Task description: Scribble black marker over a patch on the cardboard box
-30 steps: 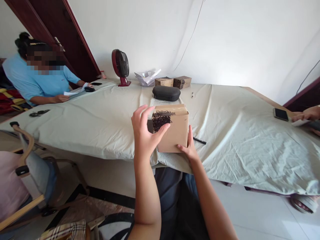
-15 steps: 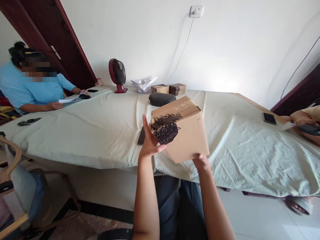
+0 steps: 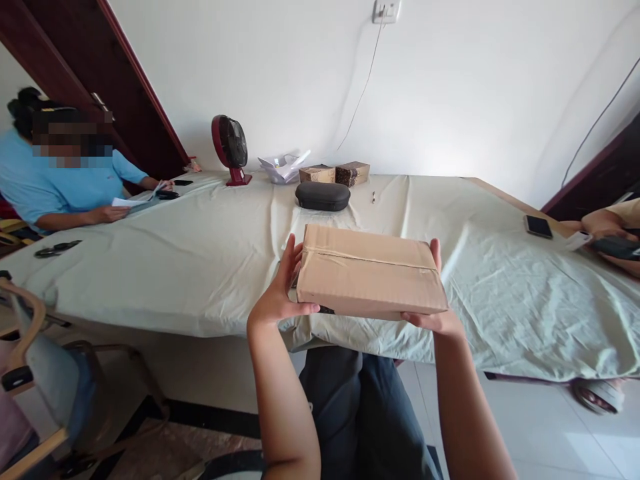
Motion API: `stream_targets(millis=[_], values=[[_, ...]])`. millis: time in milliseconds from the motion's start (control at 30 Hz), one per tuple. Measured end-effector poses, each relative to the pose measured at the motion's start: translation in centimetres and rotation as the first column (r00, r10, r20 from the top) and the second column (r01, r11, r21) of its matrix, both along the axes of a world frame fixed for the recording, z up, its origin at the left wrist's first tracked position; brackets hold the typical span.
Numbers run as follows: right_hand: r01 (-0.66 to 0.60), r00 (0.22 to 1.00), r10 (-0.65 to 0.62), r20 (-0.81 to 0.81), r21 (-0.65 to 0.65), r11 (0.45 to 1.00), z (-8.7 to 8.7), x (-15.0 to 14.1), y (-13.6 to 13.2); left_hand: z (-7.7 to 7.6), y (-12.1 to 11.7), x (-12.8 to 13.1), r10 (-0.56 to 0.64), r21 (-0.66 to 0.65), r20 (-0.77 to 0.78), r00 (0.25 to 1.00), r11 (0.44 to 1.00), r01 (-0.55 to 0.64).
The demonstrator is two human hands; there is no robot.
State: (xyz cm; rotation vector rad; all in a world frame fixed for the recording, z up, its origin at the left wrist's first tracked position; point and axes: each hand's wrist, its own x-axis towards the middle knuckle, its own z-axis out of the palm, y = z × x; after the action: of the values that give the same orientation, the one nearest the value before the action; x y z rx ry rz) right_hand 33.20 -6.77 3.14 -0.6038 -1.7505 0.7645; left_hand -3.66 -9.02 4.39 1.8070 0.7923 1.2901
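Note:
A brown cardboard box [image 3: 370, 270] is held level near the table's front edge, its long taped seam facing up. My left hand [image 3: 280, 287] grips the box's left end, thumb at the lower front edge and fingers behind. At the right end my right hand [image 3: 437, 313] holds it, with the thumb along the bottom front edge and a fingertip up at the far corner. Only a sliver of the dark scribbled patch shows by my left thumb. Part of a dark flat object peeks out behind the box near my left fingers.
On the cloth-covered table [image 3: 190, 267] stand a black zip case [image 3: 323, 197], two small boxes [image 3: 353, 173], a plastic tray of papers [image 3: 284, 168] and a red fan [image 3: 231, 150]. A person [image 3: 65, 180] holds papers at left. At right lies a phone [image 3: 538, 227] near another person's hand [image 3: 607, 227].
The box has been turned in my hands: the dark-scribbled side has swung out of sight and the taped seam now faces up. My left hand has closed onto its left end.

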Motion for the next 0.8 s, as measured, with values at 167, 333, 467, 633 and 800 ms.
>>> stream_targets(millis=[167,333,467,633,800], values=[[0.043,0.998,-0.047,-0.052,-0.075,0.996,0.9,-0.5,-1.5,-0.3,0.9,0.8,0.023,0.097,0.046,0.999,0.995,-0.028],[0.144,0.982,-0.159,-0.098,-0.149,0.978,-0.3,-1.3,-1.8,-0.4,1.1,0.7,0.076,0.145,0.058,0.995,0.986,-0.084],[0.171,0.978,-0.191,-0.080,-0.202,0.964,-1.1,-2.1,-1.9,-0.3,0.8,0.6,0.084,0.130,0.074,0.994,0.987,-0.093],[0.124,0.984,-0.151,-0.100,-0.231,0.965,-1.2,-2.3,-1.9,0.0,0.6,0.6,0.072,0.062,0.079,0.994,0.995,-0.077],[0.115,0.979,-0.145,-0.147,-0.193,0.974,-1.3,-1.6,-1.5,-0.1,0.6,1.1,0.075,0.005,0.112,0.991,0.997,-0.076]])
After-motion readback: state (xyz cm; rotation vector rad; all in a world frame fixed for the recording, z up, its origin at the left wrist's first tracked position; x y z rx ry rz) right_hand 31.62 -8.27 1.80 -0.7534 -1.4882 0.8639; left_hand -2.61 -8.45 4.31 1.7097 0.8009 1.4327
